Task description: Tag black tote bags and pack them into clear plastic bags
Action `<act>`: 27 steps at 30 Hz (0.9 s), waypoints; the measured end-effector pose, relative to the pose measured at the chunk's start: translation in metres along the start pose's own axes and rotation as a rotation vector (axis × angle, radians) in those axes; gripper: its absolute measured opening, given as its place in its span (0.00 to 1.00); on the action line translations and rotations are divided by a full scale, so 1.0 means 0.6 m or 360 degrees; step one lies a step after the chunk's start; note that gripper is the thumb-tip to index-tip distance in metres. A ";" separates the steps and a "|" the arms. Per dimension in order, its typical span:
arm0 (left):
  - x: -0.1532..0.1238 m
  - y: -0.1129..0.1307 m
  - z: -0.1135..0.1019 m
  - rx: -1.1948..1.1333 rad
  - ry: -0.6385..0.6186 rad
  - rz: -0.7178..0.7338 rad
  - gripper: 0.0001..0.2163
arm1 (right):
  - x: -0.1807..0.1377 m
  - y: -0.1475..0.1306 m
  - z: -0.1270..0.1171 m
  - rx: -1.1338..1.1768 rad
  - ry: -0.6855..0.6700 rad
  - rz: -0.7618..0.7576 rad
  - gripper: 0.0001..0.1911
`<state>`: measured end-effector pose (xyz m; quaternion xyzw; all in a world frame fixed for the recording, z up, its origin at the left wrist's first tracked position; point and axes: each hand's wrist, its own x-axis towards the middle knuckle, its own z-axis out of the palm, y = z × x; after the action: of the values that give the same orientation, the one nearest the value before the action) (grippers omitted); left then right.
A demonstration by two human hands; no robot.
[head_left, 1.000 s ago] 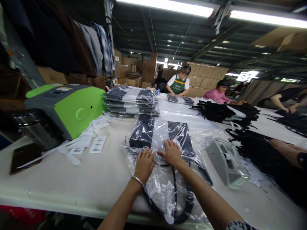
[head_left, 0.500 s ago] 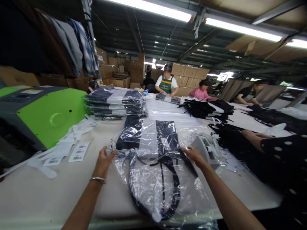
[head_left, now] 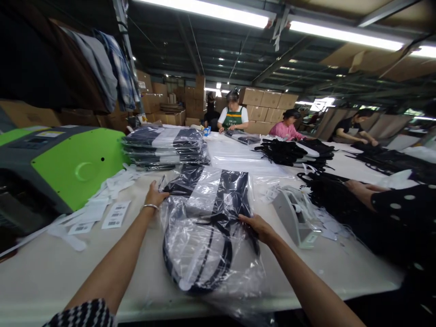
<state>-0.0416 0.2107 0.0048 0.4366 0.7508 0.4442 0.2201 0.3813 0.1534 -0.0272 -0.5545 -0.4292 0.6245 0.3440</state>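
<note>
A clear plastic bag (head_left: 207, 218) with a dark folded garment and black straps inside lies on the white table (head_left: 85, 259) in front of me. My left hand (head_left: 155, 196) grips the bag's far left corner, fingers closed on the plastic. My right hand (head_left: 257, 225) pinches the bag's right edge near the middle. The bag's near end hangs loose and crumpled toward the table edge.
A green and grey machine (head_left: 64, 168) stands at the left, with white barcode labels (head_left: 114, 214) scattered beside it. A stack of bagged garments (head_left: 165, 147) sits behind. A grey tape dispenser (head_left: 294, 215) is right of the bag. Another person's polka-dot sleeve (head_left: 402, 204) rests on black straps. People work at the far end.
My hands went from pressing on the bag's middle to gripping its two sides. The left hand has moved farther up the left edge and the bag is drawn in narrower.
</note>
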 end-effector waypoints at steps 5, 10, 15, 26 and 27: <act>-0.012 0.016 -0.037 0.0353 0.0072 0.0248 0.40 | -0.070 0.029 -0.005 0.0125 -0.0294 0.0152 0.26; -0.161 0.037 0.007 0.0463 -0.0115 0.1120 0.20 | -0.165 0.062 -0.035 0.0275 -0.0419 0.0361 0.28; -0.365 0.096 0.085 0.0304 -0.0884 0.1497 0.04 | -0.224 0.086 -0.019 0.0171 -0.0404 0.0330 0.26; -0.518 0.063 0.109 0.0640 -0.1302 0.1642 0.36 | -0.282 0.135 -0.037 -0.0086 -0.0290 0.0205 0.27; -0.516 0.048 0.111 0.0685 -0.1353 0.1644 0.38 | -0.285 0.138 -0.035 -0.0116 -0.0292 0.0190 0.27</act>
<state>0.1811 -0.0148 -0.0220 0.9071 0.3672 0.1242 0.1641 0.4313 -0.0306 -0.0355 -0.5318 -0.4477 0.6758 0.2451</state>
